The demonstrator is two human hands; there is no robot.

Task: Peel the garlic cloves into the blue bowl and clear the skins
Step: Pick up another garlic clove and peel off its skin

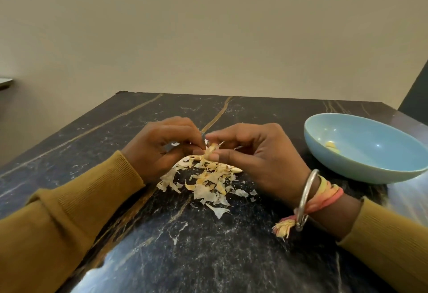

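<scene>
Skin pile (203,184) on dark marble table (208,258). Just above pile, left hand (162,147) and right hand (254,153), fingers curled, pinch part-peeled garlic clove (212,150) between fingertips. Right of pile, farther back: blue bowl (382,130) holding peeled pieces (332,145).

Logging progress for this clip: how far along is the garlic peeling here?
Done: a few peeled cloves lie in the bowl. In hand: left hand and right hand pinch a clove, its skin partly off. Left: that clove into the bowl, and the skins piled on the table are uncleared. Whether more cloves hide in the pile is unclear.
</scene>
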